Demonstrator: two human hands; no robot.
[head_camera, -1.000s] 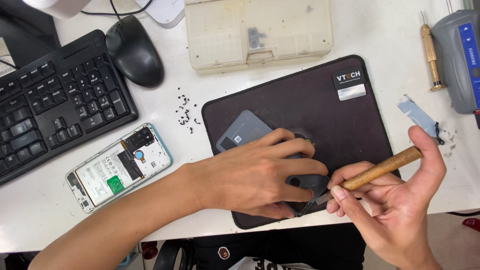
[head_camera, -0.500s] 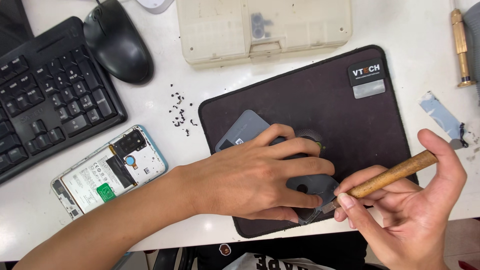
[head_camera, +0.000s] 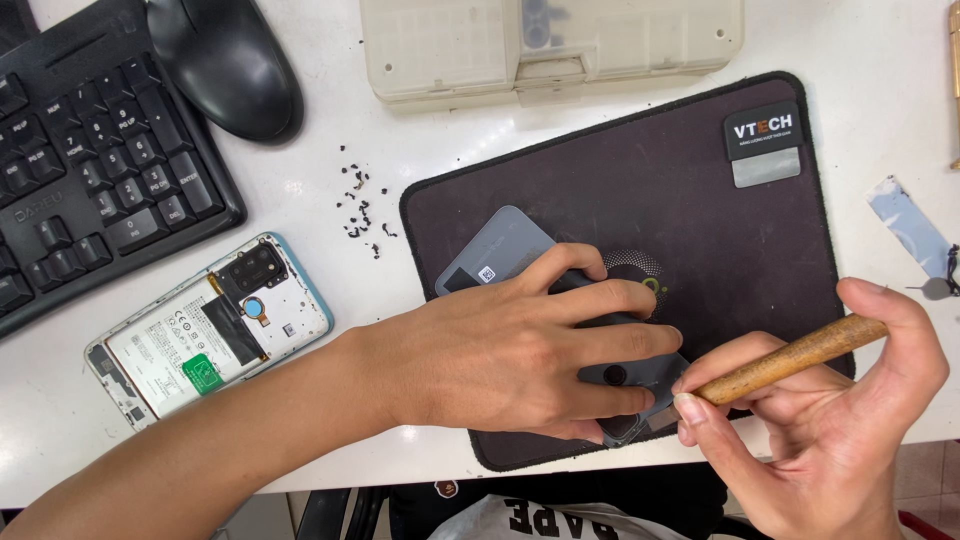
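Your left hand (head_camera: 520, 355) lies flat across a grey phone back cover (head_camera: 500, 245) near the front edge of the dark work mat (head_camera: 680, 200), fingers spread and pressing the cover down, while your right hand (head_camera: 830, 420) has its thumb and fingers clamped round a wooden-handled tool (head_camera: 790, 358) whose tip meets the cover's lower corner, just beside your left fingertips. The chief risk lies there: if the tip skids off the edge, it could jab the left fingers or gouge the cover, and too steep a lever could crack the thin panel. The corner sits close to the mat's front edge, so a hard push might slide cover and mat toward the table's lip. Left of the mat, a scatter of tiny black screws (head_camera: 360, 210) lies loose on the white table (head_camera: 330, 150); a sweep of your forearm could send them off. Farther left of the mat rests the opened phone body (head_camera: 205, 330), its battery exposed, with a keyboard (head_camera: 90, 160) and mouse (head_camera: 225, 65) beyond, and a beige parts box (head_camera: 550, 45) behind the mat.
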